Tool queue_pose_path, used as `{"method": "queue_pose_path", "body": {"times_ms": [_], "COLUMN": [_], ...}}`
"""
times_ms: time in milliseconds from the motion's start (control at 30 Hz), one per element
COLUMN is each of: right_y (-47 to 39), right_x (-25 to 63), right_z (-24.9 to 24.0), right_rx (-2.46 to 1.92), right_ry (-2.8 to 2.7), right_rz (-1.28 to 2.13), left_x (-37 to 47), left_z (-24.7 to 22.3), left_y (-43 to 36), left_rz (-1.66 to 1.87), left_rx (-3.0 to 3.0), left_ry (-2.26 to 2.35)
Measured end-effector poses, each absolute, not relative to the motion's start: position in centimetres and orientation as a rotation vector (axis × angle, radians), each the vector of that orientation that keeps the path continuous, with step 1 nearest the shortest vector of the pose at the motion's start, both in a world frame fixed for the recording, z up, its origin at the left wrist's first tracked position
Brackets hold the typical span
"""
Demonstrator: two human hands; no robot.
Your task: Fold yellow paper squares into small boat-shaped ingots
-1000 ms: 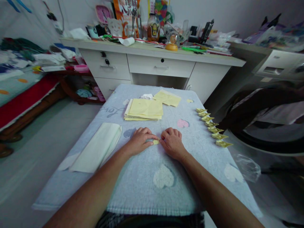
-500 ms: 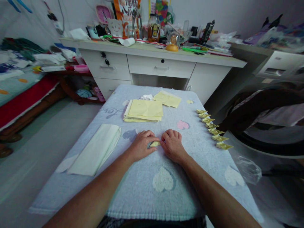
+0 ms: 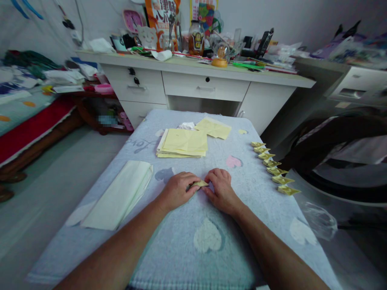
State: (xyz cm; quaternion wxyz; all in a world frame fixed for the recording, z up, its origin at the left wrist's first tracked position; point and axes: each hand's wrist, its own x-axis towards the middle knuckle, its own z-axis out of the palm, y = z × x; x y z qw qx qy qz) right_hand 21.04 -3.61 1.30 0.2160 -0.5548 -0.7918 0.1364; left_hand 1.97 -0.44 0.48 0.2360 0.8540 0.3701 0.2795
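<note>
A small folded piece of yellow paper [image 3: 200, 183] is between my two hands, just above or on the cloth-covered table [image 3: 178, 245]. My left hand [image 3: 180, 188] pinches its left end between thumb and fingers. At its right tip, the fingers of my right hand [image 3: 220, 189] are closed on the paper. Beyond my hands lies a stack of yellow paper sheets [image 3: 186, 141], with more loose yellow sheets [image 3: 215, 127] behind it. Along the right edge stands a row of several folded yellow paper boats [image 3: 278, 171].
Left of my hands lies a folded whitish paper bundle [image 3: 119, 195]. A crumpled white tissue [image 3: 186, 126] sits behind the stack. Past the table stands a white desk [image 3: 208, 86] crowded with jars and clutter. An open washing machine [image 3: 341, 161] is at the right, a bed [image 3: 27, 108] at the left.
The folded paper has turned slightly and now shows a pointed right tip. My right fingers have shifted around that end. The whole view has moved a little.
</note>
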Motion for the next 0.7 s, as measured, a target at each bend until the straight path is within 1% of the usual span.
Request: {"method": "queue_pose_path", "body": {"times_ms": [400, 700], "right_y": [-3.9, -3.7], "right_x": [20.8, 20.4], "right_z": [1.9, 1.7], "right_rx": [-1.366, -1.293], "right_ry": [-1.962, -1.816], "right_rz": [0.606, 0.579], "left_x": [2.4, 3.1], "left_z": [1.4, 1.0], "left_y": [-0.8, -1.1], "left_rz": [0.954, 1.035], "left_rx": [2.036, 1.993], "left_ry": [0.971, 0.963]}}
